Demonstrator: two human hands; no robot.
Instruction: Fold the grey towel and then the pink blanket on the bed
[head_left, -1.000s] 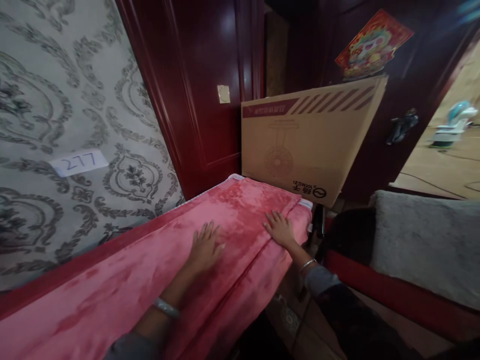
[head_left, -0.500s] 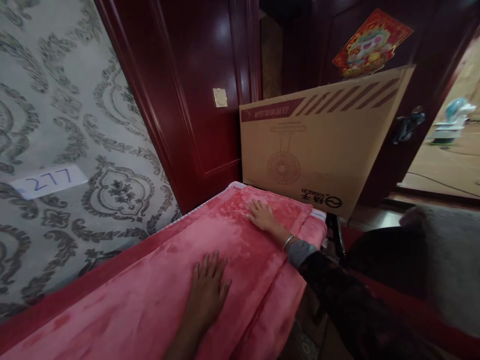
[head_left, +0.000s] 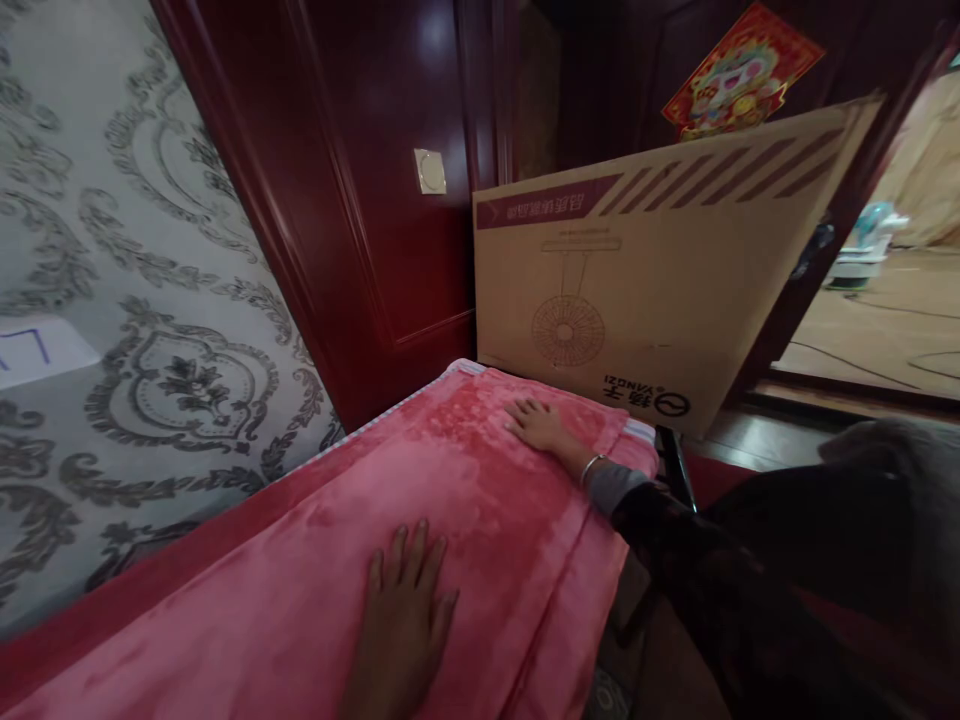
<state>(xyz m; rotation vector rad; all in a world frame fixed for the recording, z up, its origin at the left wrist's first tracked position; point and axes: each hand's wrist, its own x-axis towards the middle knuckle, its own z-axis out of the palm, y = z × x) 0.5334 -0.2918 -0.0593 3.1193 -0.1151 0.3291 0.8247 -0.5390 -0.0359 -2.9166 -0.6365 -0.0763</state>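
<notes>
A pink plush blanket point(head_left: 480, 470) lies spread along a narrow raised surface that runs from the lower left to the middle. My left hand point(head_left: 401, 610) rests flat on it near the bottom, fingers spread, holding nothing. Farther along, my right hand point(head_left: 536, 423) lies flat on the blanket's far end, fingers stretched out, with a bracelet on the wrist and a dark sleeve behind it. A striped white edge point(head_left: 637, 430) shows under the blanket at its far end.
A large cardboard box point(head_left: 652, 270) with a fan drawing stands upside down just beyond the blanket. Dark red door panels point(head_left: 375, 180) and patterned wallpaper point(head_left: 135, 300) lie to the left. A doorway point(head_left: 885, 300) at the right opens onto a wooden floor.
My right hand has slid along the blanket from its right edge to the far end. My left hand has stayed flat, now lower in view as the view shifted forward and right.
</notes>
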